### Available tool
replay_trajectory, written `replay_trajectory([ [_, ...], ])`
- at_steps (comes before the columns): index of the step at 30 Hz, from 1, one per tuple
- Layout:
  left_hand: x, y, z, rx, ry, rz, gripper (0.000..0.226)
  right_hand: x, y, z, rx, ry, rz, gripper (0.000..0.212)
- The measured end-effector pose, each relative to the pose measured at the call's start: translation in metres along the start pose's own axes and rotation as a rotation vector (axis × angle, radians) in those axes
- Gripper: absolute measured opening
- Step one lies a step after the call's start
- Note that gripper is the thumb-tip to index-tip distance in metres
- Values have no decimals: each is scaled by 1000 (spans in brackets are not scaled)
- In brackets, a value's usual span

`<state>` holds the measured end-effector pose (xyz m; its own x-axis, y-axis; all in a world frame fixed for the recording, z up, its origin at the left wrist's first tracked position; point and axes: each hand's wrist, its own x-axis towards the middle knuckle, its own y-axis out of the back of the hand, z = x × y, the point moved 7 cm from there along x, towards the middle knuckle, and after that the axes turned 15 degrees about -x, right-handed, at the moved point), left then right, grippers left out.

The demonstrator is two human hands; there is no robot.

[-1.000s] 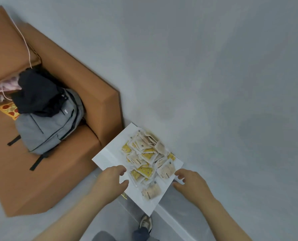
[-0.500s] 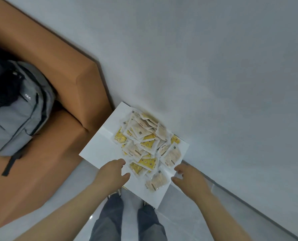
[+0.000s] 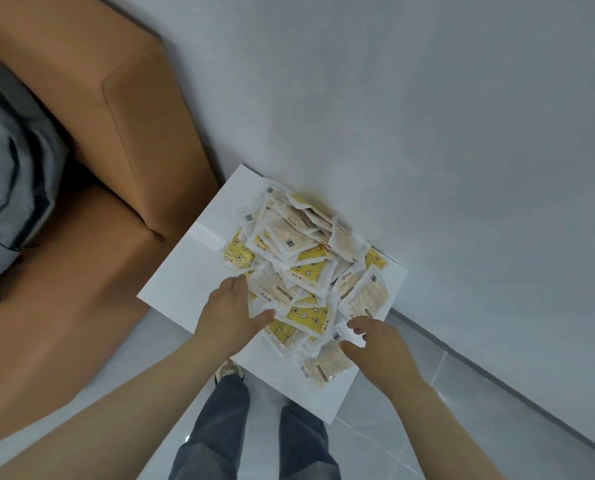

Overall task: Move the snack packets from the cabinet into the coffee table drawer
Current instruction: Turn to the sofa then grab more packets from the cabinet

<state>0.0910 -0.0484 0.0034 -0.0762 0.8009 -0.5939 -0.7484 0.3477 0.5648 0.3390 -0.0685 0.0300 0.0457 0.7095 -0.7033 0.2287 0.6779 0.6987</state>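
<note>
One heap of at least fifteen overlapping snack packets (image 3: 299,251), yellow and beige, lies on the white cabinet top (image 3: 185,282) just beyond two hands, long axes pointing every way; the left hand (image 3: 228,315) grips its near edge and the right hand (image 3: 379,344) pinches a packet corner.

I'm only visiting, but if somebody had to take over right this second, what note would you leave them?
Left hand: grips snack packets at the pile's near-left edge, thumb on top.
Right hand: seems to pinch a packet edge at the near-right side.
Packets: all heaped on the white cabinet top, against the wall.
Done: only the grasp; no packet is lifted clear yet.
Left to do: lift handfuls, carry them to the coffee table drawer, which is out of view, and repeat.
</note>
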Motion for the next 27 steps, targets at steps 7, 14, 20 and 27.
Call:
replay_trajectory([
  [7,47,-15,-5,139,-17,70,88,20,-26,11,17,-27,21,40],
  [14,66,-22,-9,191,43,66,91,28,-32,22,7,-34,28,39],
  [20,60,-18,-16,-102,178,-2,59,29,-31,26,14,-46,31,38],
  [27,44,-11,-39,-376,248,-37,42,31,-28,16,21,-23,35,38],
])
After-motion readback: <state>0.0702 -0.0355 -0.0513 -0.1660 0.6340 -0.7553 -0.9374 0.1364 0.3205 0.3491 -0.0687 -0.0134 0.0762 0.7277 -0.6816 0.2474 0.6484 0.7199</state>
